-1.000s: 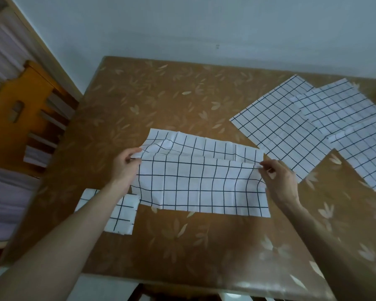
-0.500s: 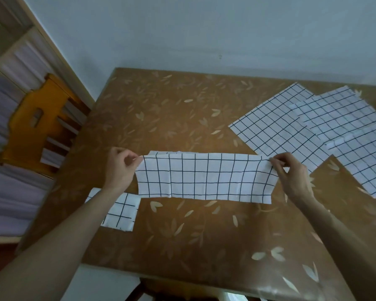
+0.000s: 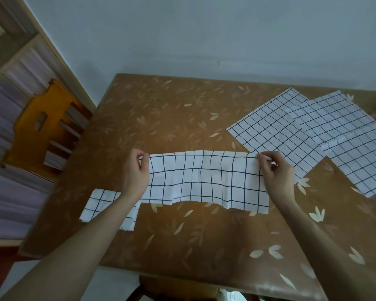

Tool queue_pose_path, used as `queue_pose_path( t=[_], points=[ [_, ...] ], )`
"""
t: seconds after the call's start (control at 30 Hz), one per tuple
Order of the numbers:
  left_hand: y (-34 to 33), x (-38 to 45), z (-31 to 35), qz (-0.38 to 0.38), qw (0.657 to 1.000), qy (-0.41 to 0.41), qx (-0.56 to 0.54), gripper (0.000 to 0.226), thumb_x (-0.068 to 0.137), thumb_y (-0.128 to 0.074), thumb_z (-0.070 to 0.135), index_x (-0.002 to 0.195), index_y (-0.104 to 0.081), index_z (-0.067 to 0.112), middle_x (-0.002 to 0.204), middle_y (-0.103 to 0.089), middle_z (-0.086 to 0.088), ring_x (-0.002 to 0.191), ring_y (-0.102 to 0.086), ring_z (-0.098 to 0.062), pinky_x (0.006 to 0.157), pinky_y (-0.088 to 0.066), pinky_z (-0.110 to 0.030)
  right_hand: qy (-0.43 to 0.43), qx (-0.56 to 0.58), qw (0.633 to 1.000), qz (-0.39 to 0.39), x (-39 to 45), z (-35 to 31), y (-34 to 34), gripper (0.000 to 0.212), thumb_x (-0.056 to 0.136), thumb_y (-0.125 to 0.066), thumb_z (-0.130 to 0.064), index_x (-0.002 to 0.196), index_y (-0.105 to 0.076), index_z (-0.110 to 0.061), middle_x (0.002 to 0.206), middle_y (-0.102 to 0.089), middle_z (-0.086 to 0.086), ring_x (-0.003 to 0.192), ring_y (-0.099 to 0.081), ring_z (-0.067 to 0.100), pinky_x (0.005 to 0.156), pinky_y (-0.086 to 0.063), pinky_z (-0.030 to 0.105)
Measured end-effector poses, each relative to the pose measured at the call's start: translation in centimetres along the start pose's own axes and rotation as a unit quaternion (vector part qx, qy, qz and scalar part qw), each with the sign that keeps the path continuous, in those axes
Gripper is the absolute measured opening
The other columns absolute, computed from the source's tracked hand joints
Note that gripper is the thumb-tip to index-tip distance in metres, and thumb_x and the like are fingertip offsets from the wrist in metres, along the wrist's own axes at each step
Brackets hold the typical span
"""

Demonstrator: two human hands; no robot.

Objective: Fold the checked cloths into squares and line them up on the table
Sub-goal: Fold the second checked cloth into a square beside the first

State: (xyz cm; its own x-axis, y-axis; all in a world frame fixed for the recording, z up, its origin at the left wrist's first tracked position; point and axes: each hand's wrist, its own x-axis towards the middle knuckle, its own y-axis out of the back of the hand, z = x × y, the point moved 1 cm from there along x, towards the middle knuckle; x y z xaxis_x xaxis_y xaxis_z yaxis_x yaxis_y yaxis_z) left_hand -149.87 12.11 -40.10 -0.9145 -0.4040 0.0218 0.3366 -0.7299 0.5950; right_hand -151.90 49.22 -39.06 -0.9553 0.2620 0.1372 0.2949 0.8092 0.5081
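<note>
A white cloth with black checks (image 3: 206, 179), folded into a long strip, hangs between my hands above the brown table (image 3: 178, 114). My left hand (image 3: 136, 173) pinches its upper left corner. My right hand (image 3: 277, 172) pinches its upper right corner. The strip's lower edge rests on or just above the tabletop. A small folded checked square (image 3: 100, 205) lies at the near left, partly under my left forearm. Three unfolded checked cloths (image 3: 308, 131) overlap at the far right.
The table carries a brown covering with a pale leaf print. An orange wooden chair (image 3: 44, 124) stands off the table's left edge. A pale wall runs behind the far edge. Another chair's seat (image 3: 174, 287) shows below the near edge.
The cloth went from half-folded and flat on the table to a narrow strip held up by its top corners. Both hands rose slightly with it.
</note>
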Motion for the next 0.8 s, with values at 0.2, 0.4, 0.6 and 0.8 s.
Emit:
queue_pose_path(
  t=[0.2,0.4,0.6,0.8],
  points=[
    [0.6,-0.8,-1.9,-0.074,0.995,0.058,-0.018,0.014,0.105,-0.054,0.028,0.104,-0.056,0.014,0.078,-0.052,-0.001,0.057,-0.039,-0.012,0.053,-0.036,-0.029,-0.11,0.036,0.986,-0.119,1.7,4.0,3.0,0.014,0.093,-0.073,-0.039,0.105,-0.074,-0.033,0.089,-0.069,0.004,0.085,-0.065,0.021,0.083,-0.056,0.045],
    [-1.2,-2.2,-5.8,-0.109,0.988,0.106,-0.017,0.01,0.103,-0.057,0.015,0.111,-0.061,0.019,0.112,-0.065,-0.007,0.102,-0.062,-0.026,0.076,-0.05,-0.03,-0.209,0.016,0.966,-0.149,-0.2,7.9,4.4,0.023,0.096,-0.071,-0.029,0.113,-0.07,-0.013,0.086,-0.069,0.003,0.062,-0.058,0.004,0.06,-0.049,0.017],
    [-4.4,-4.3,-7.7,-0.121,0.98,0.157,0.023,0.041,0.097,-0.065,0.005,0.134,-0.056,0.017,0.134,-0.058,-0.011,0.129,-0.053,-0.037,0.104,-0.047,-0.047,-0.24,-0.001,0.966,-0.094,-3.2,11.7,3.6,0.026,0.087,-0.081,-0.013,0.11,-0.07,-0.02,0.093,-0.071,0.004,0.089,-0.067,0.021,0.077,-0.053,0.028],
    [-6.1,-5.0,-8.1,-0.111,0.98,0.163,0.007,0.037,0.097,-0.068,0.018,0.133,-0.059,0.016,0.118,-0.059,-0.001,0.117,-0.057,-0.024,0.089,-0.045,-0.031,-0.198,-0.087,0.976,-0.027,-3.7,11.8,4.8,0.018,0.095,-0.069,-0.013,0.113,-0.073,-0.012,0.105,-0.073,0.003,0.096,-0.064,0.017,0.069,-0.037,0.0]
  ],
)
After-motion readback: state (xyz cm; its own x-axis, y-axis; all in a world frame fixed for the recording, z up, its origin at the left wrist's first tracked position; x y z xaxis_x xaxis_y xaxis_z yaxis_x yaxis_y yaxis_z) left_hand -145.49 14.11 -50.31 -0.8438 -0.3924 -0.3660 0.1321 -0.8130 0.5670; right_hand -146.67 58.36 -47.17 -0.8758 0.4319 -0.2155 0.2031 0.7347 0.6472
